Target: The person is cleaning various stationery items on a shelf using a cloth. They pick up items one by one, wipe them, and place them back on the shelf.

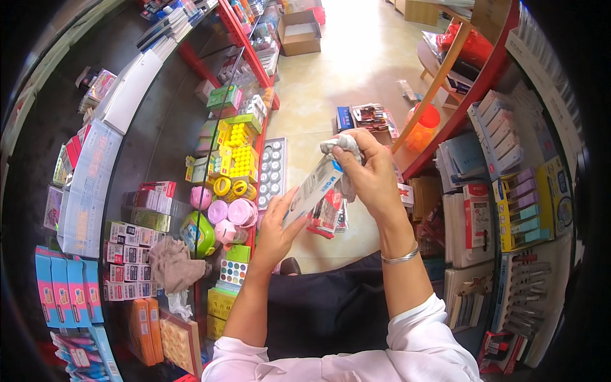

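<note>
A flat white cardboard box with blue print is tilted in front of me, above the aisle floor. My left hand grips its lower end between thumb and fingers. At the upper end, my right hand holds a crumpled grey-white cloth against the box. Part of the cloth hangs down behind the box, where my fingers are partly hidden. Below the box, red-and-clear packets lie on the floor, partly covered by it.
Left, a shelf holds yellow tubs, a pink piggy bank and a brown rag. A tray of round items is beside it. Right, a rack carries boxed pens. An orange-lidded container and an open carton stand farther off.
</note>
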